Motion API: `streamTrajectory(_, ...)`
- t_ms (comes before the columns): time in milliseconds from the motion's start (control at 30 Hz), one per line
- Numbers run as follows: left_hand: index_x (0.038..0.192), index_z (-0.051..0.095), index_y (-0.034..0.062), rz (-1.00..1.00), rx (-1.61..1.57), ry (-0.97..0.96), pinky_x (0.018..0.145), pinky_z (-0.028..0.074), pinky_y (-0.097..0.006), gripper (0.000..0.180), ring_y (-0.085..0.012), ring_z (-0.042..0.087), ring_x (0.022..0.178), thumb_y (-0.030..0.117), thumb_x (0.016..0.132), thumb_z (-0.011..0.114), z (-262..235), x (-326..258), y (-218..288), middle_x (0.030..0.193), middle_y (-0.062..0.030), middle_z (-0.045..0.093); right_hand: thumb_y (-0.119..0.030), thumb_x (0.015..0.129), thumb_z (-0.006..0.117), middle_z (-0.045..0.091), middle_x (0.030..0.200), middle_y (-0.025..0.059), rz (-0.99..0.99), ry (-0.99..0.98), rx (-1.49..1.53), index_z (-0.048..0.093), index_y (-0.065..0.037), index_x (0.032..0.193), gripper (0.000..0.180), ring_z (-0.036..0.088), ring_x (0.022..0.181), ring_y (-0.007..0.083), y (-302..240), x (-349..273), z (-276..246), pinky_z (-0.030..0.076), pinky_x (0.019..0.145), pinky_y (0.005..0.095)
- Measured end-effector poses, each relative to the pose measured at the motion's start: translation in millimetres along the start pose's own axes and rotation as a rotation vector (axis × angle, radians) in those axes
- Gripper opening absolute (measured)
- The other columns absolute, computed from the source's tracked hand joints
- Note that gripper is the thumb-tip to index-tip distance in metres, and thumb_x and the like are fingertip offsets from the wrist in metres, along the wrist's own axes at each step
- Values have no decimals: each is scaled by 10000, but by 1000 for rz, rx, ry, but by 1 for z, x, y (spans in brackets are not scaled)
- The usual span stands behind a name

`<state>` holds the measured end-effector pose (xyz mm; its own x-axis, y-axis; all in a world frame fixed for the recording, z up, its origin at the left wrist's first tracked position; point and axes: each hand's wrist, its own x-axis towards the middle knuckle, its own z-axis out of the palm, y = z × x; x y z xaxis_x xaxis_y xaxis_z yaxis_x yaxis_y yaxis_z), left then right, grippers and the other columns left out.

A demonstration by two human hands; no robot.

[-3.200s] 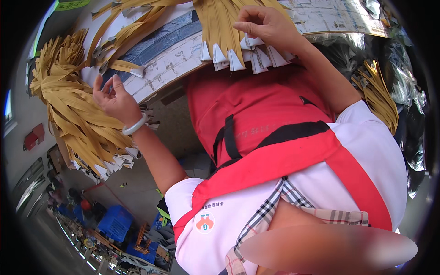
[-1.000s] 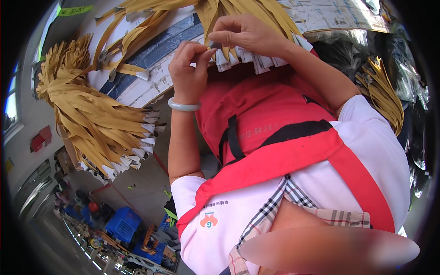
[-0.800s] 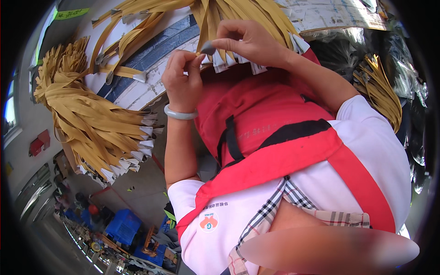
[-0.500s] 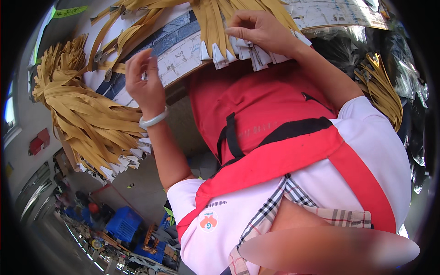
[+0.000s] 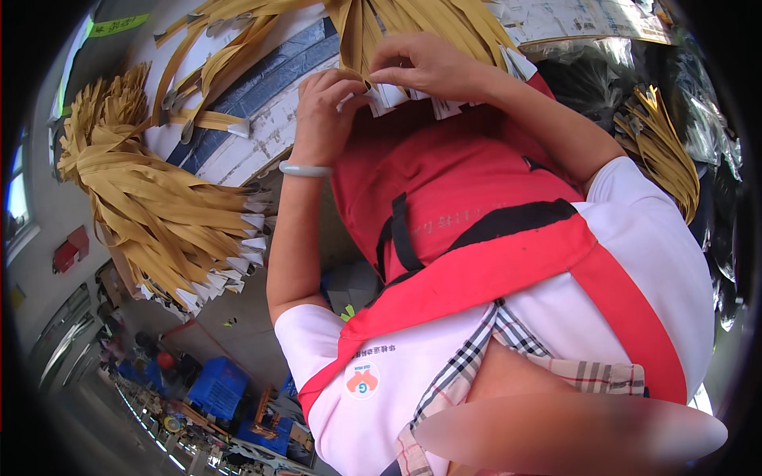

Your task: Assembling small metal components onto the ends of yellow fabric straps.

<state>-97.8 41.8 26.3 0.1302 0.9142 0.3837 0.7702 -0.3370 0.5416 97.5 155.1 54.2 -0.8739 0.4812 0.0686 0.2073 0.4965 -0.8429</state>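
Note:
Tan fabric strips with white tips (image 5: 456,36) hang over the near table edge against my red apron (image 5: 444,174). My left hand (image 5: 325,107), with a pale bangle at its wrist, is closed at the left side of this bunch. Its fingertips pinch the end of one strip by a white tip. Close beside it, my right hand (image 5: 432,67) lies over the strips, its thumb and forefinger bent together on the same strip's edge. The fingers partly hide the strip's end.
A thick bundle of tan strips (image 5: 151,182) drapes over the table's left end. Loose strips (image 5: 210,71) lie on the worn white and blue tabletop (image 5: 266,127). At the right are another tan bundle (image 5: 663,151) and clear plastic wrapping (image 5: 706,119). Blue crates (image 5: 218,389) stand lower left.
My left hand has moved right, from the loose strips to the hanging bunch, and closed on a strip. My right hand has shifted slightly down and left. A white-tipped loose strip is now uncovered.

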Motion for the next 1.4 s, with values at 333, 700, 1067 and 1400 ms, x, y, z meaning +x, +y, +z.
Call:
streamTrajectory(333,949,691,-18,-338,-994,190,903,472,-279,140,-155,616,968,-67,819,706,-13,12,7,1012,-87,682,-132,954,630,604,963,46,-257,49,214,640,-24,1054,148,589,920,147,-7,23,-10,469,834,287)
streamTrajectory(700,956,687,-17,-429,-1144,113,896,468,-273,119,-145,610,966,-42,841,706,-15,11,-7,1023,-64,670,-216,947,658,613,947,2,68,-139,403,622,-41,1073,219,570,881,84,-1,27,-13,471,804,245)
streamTrajectory(1067,946,661,-8,-429,-1296,113,915,447,-266,103,-139,593,980,-22,852,699,-6,11,-14,1053,-53,648,-194,910,699,622,873,-2,-25,-333,417,613,-35,988,197,579,799,69,-6,42,-22,479,710,234)
streamTrajectory(1400,878,624,2,-441,-906,459,696,526,-218,82,-122,657,781,-62,860,672,-9,26,21,955,-44,674,-141,905,683,630,844,33,-95,17,301,613,-24,931,139,622,718,99,-11,45,-15,496,602,268)
